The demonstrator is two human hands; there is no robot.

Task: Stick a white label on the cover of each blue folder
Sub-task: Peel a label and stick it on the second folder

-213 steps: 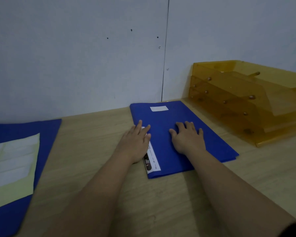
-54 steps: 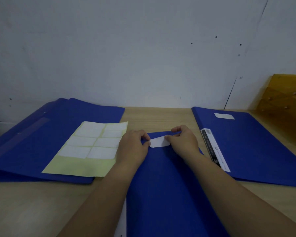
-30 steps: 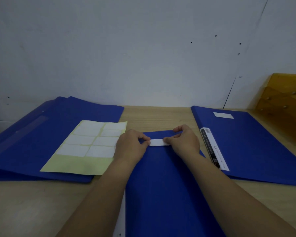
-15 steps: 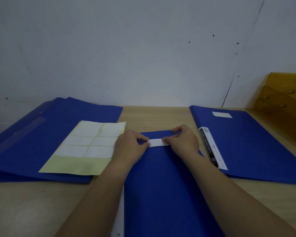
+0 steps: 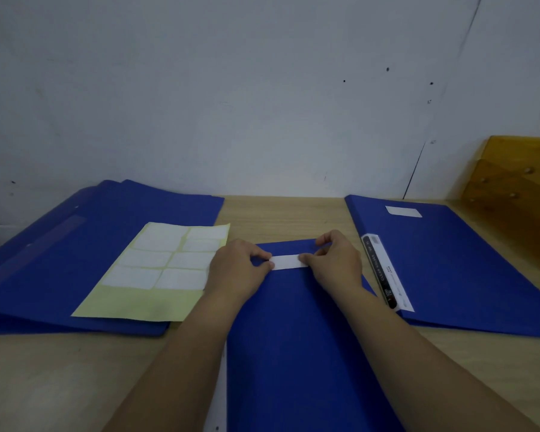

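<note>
A blue folder (image 5: 296,344) lies in front of me on the wooden table. A white label (image 5: 286,262) sits near its far edge, flat against the cover. My left hand (image 5: 236,271) pinches the label's left end and my right hand (image 5: 335,261) pinches its right end. To the right lies another blue folder (image 5: 449,263) with a white label (image 5: 403,211) stuck near its top. On the left a pile of blue folders (image 5: 60,260) carries a yellow backing sheet (image 5: 156,272) with several white labels.
An amber plastic tray rack (image 5: 518,188) stands at the far right against the white wall (image 5: 231,88). Bare table (image 5: 44,378) shows at the near left and between the folders at the back.
Over the last second the label has gone from slightly curved and lifted to lying flat on the cover. Both hands stay at its ends.
</note>
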